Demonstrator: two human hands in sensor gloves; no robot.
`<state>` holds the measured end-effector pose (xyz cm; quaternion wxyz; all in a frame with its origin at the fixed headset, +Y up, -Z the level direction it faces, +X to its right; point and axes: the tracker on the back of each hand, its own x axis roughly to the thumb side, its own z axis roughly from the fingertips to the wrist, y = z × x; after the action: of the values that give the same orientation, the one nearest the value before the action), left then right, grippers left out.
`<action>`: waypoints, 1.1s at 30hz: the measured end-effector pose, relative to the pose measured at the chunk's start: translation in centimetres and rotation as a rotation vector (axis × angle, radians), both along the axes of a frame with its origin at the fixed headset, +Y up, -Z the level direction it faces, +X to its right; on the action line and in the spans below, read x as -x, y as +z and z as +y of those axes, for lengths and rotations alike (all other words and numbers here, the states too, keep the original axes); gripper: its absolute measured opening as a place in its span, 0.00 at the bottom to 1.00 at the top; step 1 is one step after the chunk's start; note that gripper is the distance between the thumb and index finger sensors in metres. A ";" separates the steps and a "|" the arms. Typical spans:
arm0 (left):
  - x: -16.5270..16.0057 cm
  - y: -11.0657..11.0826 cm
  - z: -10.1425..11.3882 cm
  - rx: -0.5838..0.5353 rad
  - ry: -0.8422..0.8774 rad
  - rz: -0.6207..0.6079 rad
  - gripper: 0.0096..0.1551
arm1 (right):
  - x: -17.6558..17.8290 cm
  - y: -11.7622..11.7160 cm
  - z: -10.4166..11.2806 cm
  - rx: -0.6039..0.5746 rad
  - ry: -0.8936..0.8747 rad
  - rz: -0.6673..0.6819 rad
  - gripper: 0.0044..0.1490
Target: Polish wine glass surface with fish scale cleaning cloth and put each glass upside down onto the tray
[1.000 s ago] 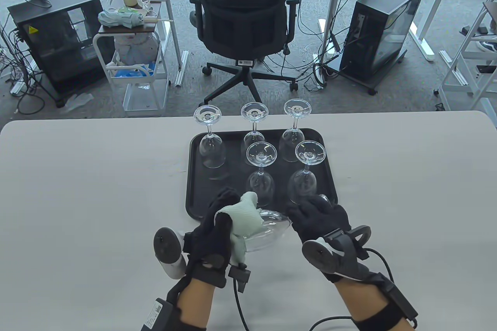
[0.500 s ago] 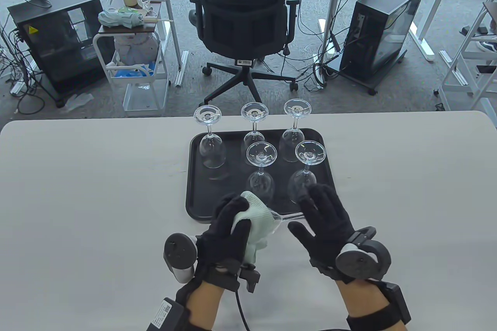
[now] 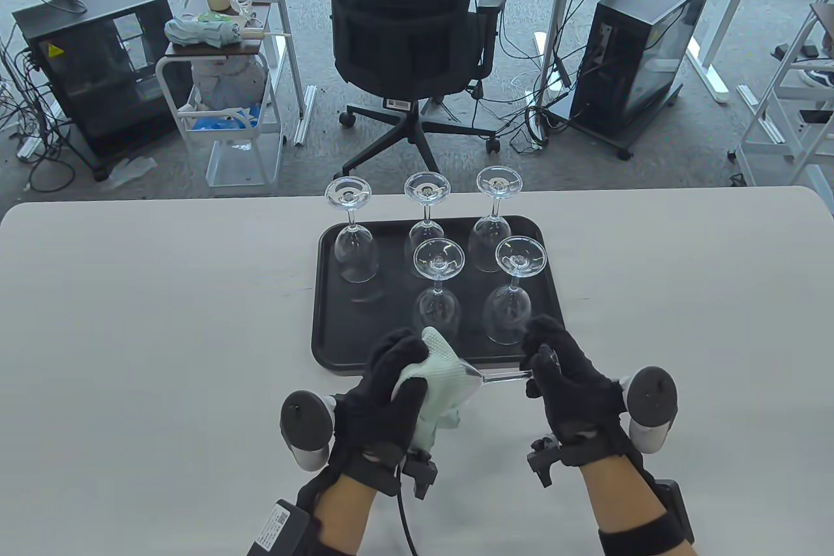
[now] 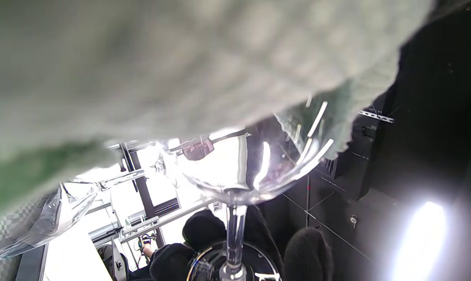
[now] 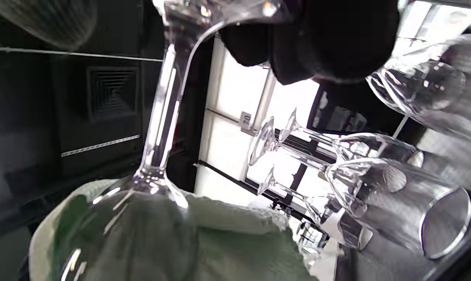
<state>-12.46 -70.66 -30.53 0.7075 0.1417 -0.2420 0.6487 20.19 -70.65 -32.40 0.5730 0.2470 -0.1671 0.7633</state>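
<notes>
Table (image 3: 130,321) carries the black tray (image 3: 326,295) at centre, five wine glasses (image 3: 355,253) inverted on it with the 7 o'clock slot free, likely for the one in hand. Sixth glass (image 3: 502,376) lies sideways just off the tray's 6 o'clock edge so the cloth (image 3: 436,367) can wrap its bowl. Left hand (image 3: 384,386) cups the cloth-covered bowl, fingers curled round it; right hand (image 3: 567,373) at 3 o'clock pinches the foot end, steadying for polishing.

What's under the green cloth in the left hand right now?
The bowl of a wine glass, wrapped by the cloth in the left hand. Only its stem shows, running to the right hand; the rim is covered.
</notes>
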 end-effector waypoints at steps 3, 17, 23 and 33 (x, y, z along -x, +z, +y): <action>0.5 -0.2 0.0 0.088 0.046 -0.022 0.32 | 0.3 0.6 0.4 -0.224 0.128 -0.080 0.57; 1.1 -0.1 0.6 0.045 0.018 -0.007 0.32 | 0.9 0.4 -0.4 -0.130 0.049 -0.017 0.56; 0.4 0.0 0.1 0.076 0.019 -0.019 0.32 | 0.7 0.2 -0.2 -0.065 0.042 -0.067 0.49; 1.0 -0.3 0.1 0.093 0.031 -0.053 0.32 | 0.6 1.0 0.9 -0.305 0.236 -0.085 0.60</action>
<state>-13.47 -70.60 -30.86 0.6964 0.0952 -0.2282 0.6737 19.58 -69.75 -31.40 0.4279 0.3164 -0.2745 0.8009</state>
